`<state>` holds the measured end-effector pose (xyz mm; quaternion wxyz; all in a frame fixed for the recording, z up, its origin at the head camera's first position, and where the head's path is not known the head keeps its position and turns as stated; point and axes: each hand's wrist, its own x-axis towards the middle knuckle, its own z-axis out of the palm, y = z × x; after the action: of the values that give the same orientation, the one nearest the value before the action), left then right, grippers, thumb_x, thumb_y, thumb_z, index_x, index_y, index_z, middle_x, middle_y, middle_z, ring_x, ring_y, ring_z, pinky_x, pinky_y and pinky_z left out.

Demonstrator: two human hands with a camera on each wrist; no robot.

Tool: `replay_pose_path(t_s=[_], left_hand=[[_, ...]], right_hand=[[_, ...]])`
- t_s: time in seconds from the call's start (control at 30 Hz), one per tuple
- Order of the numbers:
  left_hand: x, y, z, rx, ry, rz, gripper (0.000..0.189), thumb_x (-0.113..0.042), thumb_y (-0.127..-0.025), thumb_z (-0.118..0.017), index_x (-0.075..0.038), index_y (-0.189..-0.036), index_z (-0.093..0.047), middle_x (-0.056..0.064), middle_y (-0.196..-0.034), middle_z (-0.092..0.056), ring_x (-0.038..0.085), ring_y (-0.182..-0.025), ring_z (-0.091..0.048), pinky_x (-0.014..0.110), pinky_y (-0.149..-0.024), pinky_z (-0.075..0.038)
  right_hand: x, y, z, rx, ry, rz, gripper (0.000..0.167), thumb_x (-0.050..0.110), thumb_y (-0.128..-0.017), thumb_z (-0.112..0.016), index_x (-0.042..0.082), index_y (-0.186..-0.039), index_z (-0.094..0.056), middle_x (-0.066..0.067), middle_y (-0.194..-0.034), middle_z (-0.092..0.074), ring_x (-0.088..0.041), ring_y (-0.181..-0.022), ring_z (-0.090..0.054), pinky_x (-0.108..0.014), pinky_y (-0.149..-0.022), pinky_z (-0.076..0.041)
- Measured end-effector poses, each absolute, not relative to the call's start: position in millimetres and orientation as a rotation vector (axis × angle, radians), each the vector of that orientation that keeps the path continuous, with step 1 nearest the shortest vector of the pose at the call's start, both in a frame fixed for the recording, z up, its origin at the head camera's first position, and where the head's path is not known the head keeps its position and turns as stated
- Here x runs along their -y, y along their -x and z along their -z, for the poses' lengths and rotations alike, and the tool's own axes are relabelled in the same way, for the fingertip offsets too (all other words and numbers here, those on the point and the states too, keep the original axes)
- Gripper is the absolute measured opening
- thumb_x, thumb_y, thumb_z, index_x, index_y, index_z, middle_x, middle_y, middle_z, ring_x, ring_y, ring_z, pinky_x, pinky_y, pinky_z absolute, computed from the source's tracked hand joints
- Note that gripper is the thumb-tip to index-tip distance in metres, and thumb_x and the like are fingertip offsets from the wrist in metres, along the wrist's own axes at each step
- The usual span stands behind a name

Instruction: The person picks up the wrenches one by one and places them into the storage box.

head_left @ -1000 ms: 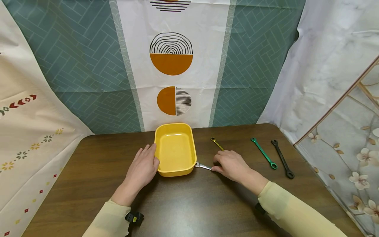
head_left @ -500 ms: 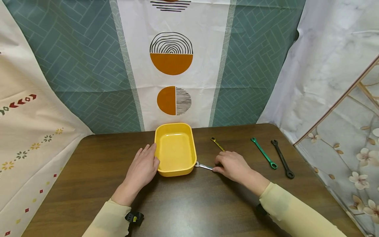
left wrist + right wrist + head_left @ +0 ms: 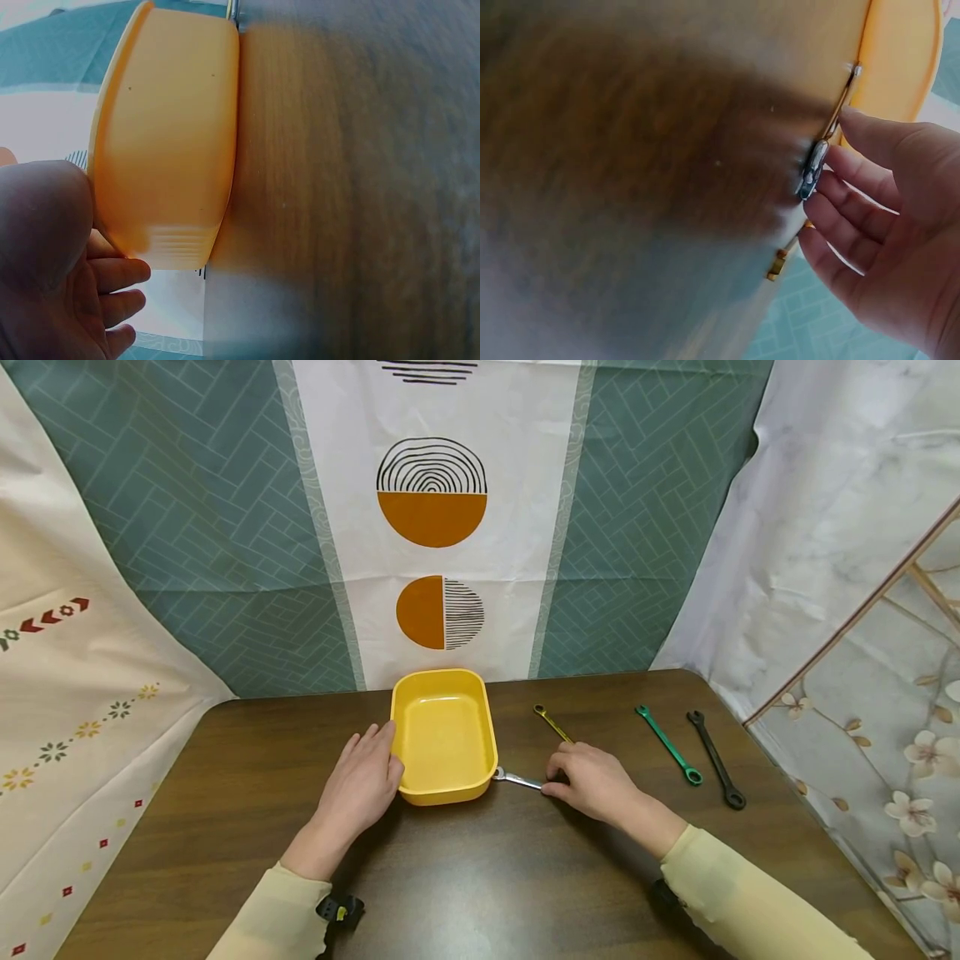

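Observation:
A yellow plastic tray stands on the table towards the back. My left hand rests against its left side, fingers extended and touching the rim. In the left wrist view, the tray's side wall rises beside that hand, partly hiding the index finger. A silver combination wrench lies low by the tray's near right corner. My right hand pinches its right part between thumb and fingers, covering that end. Seen from the right wrist, the thumb touches the wrench close to the tabletop.
Just beyond my right hand lies a small yellow-gold wrench, partly hidden by the fingers. Further right are a green wrench and a larger black wrench. Fabric hangs behind the table and along both sides.
My right hand has slid slightly to the right, and a little more of the silver wrench shows. The left hand and the tray stay put; the head view has tilted very slightly.

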<state>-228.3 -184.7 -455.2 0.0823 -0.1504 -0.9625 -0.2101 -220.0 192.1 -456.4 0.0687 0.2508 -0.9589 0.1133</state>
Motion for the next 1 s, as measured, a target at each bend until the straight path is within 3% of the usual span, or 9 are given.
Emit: replay_pose_path(t_s=[0.6, 1.0], left_hand=[[185.3, 229.5, 451.3, 2.886, 0.44, 0.619, 0.059, -0.013, -0.111, -0.043, 0.01, -0.165, -0.039, 0.025, -0.169, -0.045, 0.045, -0.16, -0.037, 0.062, -0.133, -0.021], [184.1, 228.9, 453.8, 2.892, 0.439, 0.632, 0.059, -0.014, -0.111, -0.042, 0.01, -0.165, -0.039, 0.026, -0.169, -0.045, 0.045, -0.16, -0.037, 0.062, -0.133, -0.021]], right_hand=[[-194.1, 219.0, 458.0, 2.887, -0.7, -0.424, 0.017, 0.025, -0.091, -0.093, 0.022, -0.087, -0.077, 0.001, -0.106, -0.067, -0.026, -0.106, -0.065, -0.045, -0.086, -0.06], [-194.3, 218.7, 456.3, 2.962, -0.631, -0.485, 0.019, 0.025, -0.091, -0.093, 0.022, -0.082, -0.076, 0.004, -0.098, -0.065, -0.023, -0.097, -0.06, -0.041, -0.079, -0.055]])
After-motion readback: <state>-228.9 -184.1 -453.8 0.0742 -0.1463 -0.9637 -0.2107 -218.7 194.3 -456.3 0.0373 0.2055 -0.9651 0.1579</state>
